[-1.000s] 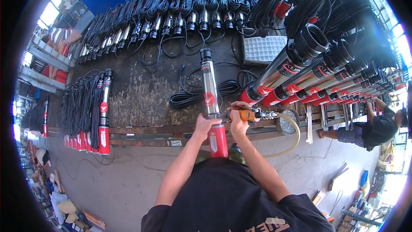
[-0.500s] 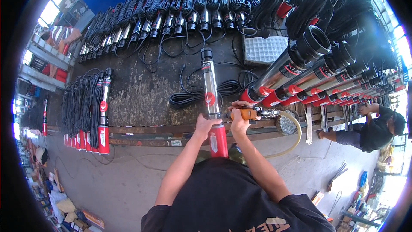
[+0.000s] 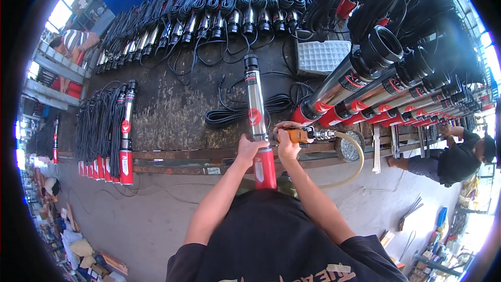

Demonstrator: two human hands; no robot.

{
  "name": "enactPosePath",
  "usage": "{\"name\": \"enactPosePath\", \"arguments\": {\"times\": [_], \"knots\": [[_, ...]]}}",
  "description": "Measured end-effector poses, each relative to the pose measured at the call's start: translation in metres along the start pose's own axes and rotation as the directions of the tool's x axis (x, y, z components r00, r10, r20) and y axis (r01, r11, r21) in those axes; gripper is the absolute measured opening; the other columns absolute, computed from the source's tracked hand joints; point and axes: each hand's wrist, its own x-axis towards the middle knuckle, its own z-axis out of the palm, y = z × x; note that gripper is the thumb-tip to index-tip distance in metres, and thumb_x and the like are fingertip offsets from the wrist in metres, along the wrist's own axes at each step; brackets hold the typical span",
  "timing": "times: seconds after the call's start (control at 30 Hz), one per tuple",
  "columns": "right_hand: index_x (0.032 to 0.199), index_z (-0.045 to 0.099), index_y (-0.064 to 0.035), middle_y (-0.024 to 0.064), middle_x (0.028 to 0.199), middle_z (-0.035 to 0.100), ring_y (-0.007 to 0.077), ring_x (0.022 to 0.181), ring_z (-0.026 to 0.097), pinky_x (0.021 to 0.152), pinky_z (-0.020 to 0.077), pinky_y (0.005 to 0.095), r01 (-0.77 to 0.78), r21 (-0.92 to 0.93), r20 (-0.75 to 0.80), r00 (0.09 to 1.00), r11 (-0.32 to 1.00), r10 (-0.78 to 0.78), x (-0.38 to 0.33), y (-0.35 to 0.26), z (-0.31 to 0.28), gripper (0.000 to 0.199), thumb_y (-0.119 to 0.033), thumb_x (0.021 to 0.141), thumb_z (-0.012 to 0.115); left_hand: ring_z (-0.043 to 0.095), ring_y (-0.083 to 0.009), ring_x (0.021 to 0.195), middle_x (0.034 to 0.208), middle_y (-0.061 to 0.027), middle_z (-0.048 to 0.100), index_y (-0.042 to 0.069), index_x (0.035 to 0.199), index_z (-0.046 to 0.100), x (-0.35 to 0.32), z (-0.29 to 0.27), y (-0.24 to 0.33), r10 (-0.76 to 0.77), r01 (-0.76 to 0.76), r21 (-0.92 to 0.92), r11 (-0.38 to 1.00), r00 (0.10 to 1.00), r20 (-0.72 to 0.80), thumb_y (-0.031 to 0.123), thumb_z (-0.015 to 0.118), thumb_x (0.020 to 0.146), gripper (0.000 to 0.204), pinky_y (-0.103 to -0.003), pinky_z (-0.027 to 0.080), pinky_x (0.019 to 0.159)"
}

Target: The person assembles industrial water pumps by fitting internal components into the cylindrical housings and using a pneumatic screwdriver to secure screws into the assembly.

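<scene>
Left hand (image 3: 251, 149) wrapped round smooth steel-and-red cylinder (image 3: 255, 96), frame centre; red end overhangs bench edge (image 3: 167, 155). Right hand (image 3: 287, 149) grips orange tool (image 3: 299, 135), nose at cylinder's side, contact unclear. Pale flexible hose (image 3: 361, 162) curves right. Scuffed, flat bench top (image 3: 177, 104) stretches left of cylinder. Coiled black cable (image 3: 224, 118) lies beside it; slanted cylinders (image 3: 342, 87) crowd right; round bowl (image 3: 348, 148) near hose.

Left of centre, the worn benchtop (image 3: 172, 104) leaves passing room; the held cylinder (image 3: 255, 116) and a cable bundle (image 3: 276, 103) obstruct mid-frame, while other steel cylinders (image 3: 339, 84) block the right.
</scene>
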Motion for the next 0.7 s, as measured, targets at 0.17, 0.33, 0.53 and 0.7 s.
{"name": "enactPosePath", "arguments": {"times": [0.17,0.33,0.53,0.7], "knots": [[0.103,0.056,-0.0024,0.0089,0.092,0.064,0.0162,0.078,0.063,0.074,0.0515,0.0293,-0.047,-0.155,-0.003,0.999,0.987,0.047,0.003,-0.008,0.002,0.021,0.004,0.083,0.057,0.067,-0.0247,0.081,0.098,-0.0139,0.062,-0.001,0.113,0.047,0.002,0.002,0.001,-0.026,0.026,0.027,0.999,1.000,-0.005,0.002,0.083,0.064,0.060,-0.041,0.058,0.071],[0.111,0.055,-0.0038,0.0092,0.102,0.065,0.0142,0.083,0.062,0.072,0.0500,0.0273,-0.003,-0.184,-0.125,0.992,0.983,-0.020,-0.001,-0.043,-0.015,0.023,-0.001,0.088,0.057,0.061,-0.0356,0.099,0.109,-0.0164,0.058,0.002,0.119,0.047,-0.001,0.006,0.007,0.625,-0.464,0.706,0.535,0.780,0.040,0.008,0.084,0.061,0.069,-0.047,0.050,0.089],[0.112,0.053,-0.0040,0.0084,0.098,0.061,0.0147,0.084,0.060,0.075,0.0497,0.0278,0.146,-0.366,-0.184,0.957,0.919,-0.226,-0.031,-0.081,-0.067,0.024,0.002,0.088,0.057,0.068,-0.0328,0.081,0.078,-0.0107,0.069,0.010,0.075,0.069,0.036,0.053,0.016,0.063,-0.907,0.362,-0.216,0.357,0.932,0.004,0.064,0.074,0.008,-0.044,0.054,0.070],[0.113,0.055,-0.0036,0.0084,0.099,0.061,0.0163,0.082,0.061,0.073,0.0509,0.0297,-0.010,-0.267,-0.373,0.923,0.964,-0.094,-0.067,-0.088,-0.101,0.025,0.003,0.088,0.057,0.070,-0.0327,0.080,0.076,-0.0128,0.070,0.008,0.071,0.070,0.066,0.073,0.006,-0.152,-0.910,0.231,-0.344,0.297,0.943,0.005,0.062,0.077,0.010,-0.043,0.056,0.070]]}}
